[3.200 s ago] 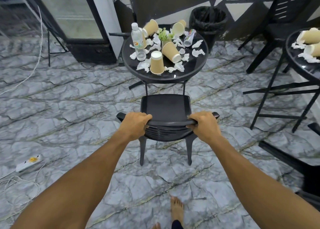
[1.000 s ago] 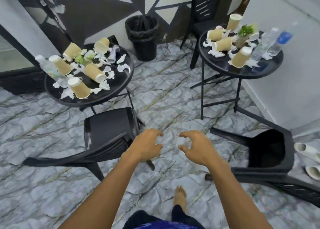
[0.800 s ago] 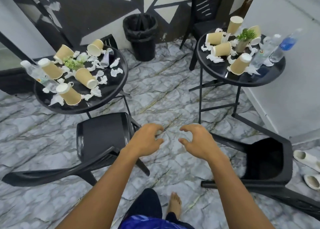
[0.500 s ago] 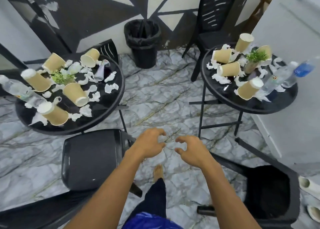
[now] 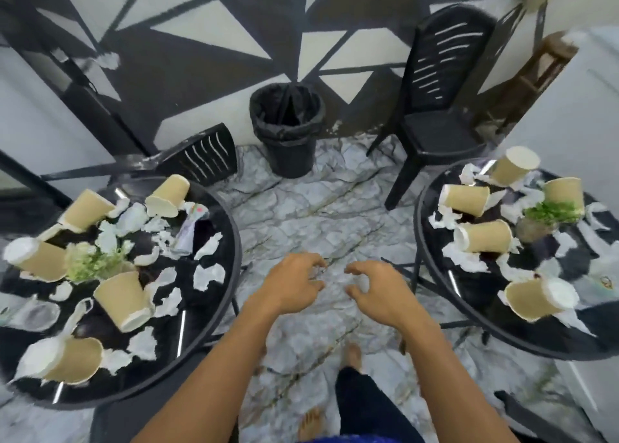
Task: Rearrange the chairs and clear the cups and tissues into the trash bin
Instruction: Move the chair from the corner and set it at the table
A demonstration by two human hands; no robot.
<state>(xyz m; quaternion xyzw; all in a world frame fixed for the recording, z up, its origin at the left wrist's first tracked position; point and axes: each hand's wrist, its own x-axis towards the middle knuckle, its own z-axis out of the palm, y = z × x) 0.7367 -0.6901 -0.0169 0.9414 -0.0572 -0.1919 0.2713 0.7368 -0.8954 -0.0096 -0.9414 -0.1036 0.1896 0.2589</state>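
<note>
Currently grips nothing. Holds left hand point(image 5: 294, 287) and right hand point(image 5: 380, 293) out side by side above the marble floor point(image 5: 301, 208), fingers loosely curled, a small gap between the two, touching no object.

Stands between two round black tables, with the left table point(image 5: 234, 241) just beside the left forearm and the right table point(image 5: 417, 241) just beside the right. Finds the task's litter on both: paper cups point(image 5: 124, 302) tipped on their sides, crumpled tissues point(image 5: 207, 277) scattered among them.

Faces the lined trash bin point(image 5: 288, 131) straight ahead against the patterned wall. Sees it flanked by a tall chair point(image 5: 435, 131) on the right and a lower chair back point(image 5: 204, 154) behind the left table.

Judges the load very light. Takes the cups for thin-walled and easily crushed, perhaps with dregs inside, so better held round the middle of the wall with a soft grip, mouth kept up, or nested one in another. Expects the tissues to be soft and nearly weightless, likely to drift if dropped from high, so best bunched together in a closing fist. Reckons the potted plant point(image 5: 93, 262) on the left table no part of the clearing.
</note>
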